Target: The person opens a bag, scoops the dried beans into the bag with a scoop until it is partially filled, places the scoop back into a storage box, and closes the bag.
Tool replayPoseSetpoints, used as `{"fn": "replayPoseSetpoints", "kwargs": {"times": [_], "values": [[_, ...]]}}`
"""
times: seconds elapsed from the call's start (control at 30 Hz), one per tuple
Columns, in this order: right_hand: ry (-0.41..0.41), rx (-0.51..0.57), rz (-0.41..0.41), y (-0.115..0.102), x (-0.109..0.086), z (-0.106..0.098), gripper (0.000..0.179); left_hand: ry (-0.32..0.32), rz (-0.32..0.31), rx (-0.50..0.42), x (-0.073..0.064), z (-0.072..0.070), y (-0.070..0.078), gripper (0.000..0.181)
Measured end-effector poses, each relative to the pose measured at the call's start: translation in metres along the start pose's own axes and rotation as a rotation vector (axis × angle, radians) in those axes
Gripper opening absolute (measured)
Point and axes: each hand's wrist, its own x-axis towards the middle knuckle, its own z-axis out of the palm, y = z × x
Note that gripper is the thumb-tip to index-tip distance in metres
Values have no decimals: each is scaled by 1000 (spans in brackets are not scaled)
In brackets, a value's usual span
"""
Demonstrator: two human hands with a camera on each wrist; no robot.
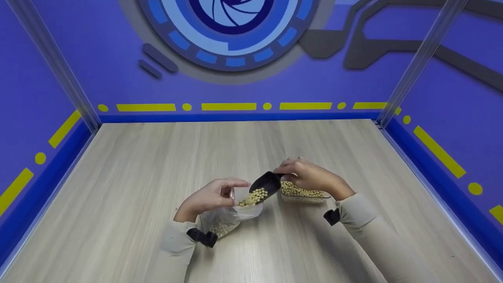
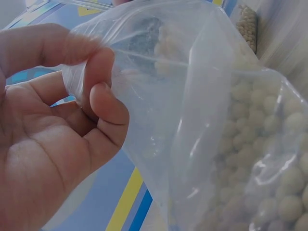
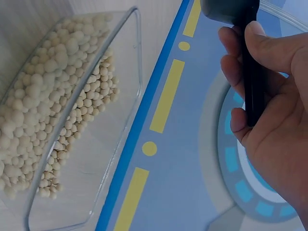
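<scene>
My left hand (image 1: 214, 194) pinches the rim of a clear plastic bag (image 2: 149, 120) between curled fingers, and the bag's mouth is spread. Pale round beans (image 2: 250, 149) fill its lower part, which rests on the table. A black scoop (image 1: 268, 182) is tilted toward the bag's mouth, with beans (image 1: 257, 195) at its low front lip. My right hand (image 1: 314, 175) grips the scoop's handle (image 3: 253, 82), fingers curled round it. Under that hand stands a clear rectangular container (image 3: 130, 57) holding more of the same beans (image 3: 53, 91).
The wood-grain table (image 1: 157, 157) is enclosed by blue printed panels (image 1: 94, 70) at the back and both sides. Metal posts (image 1: 424, 59) stand at the rear corners. A black wrist mount (image 1: 202, 237) sits at the left cuff, close above the bag.
</scene>
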Motion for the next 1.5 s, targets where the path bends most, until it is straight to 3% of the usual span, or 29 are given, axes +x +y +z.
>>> {"fn": "replayPoseSetpoints", "kwargs": {"times": [0.23, 0.47, 0.63, 1.1, 1.5], "values": [[15, -54, -13, -7, 1, -2, 26, 7, 14, 11, 0, -1, 0, 55], [80, -183, -91, -17, 0, -4, 29, 7, 39, 2, 0, -2, -1, 54], [134, -233, -155, -20, -1, -7, 31, 13, 24, -6, 0, -2, -1, 53], [130, -146, -100, -11, -10, -13, 30, -9, 27, -13, 1, -1, -3, 52], [153, -92, -30, 13, -28, -25, 30, -6, 30, 31, 1, -1, -1, 54]]}}
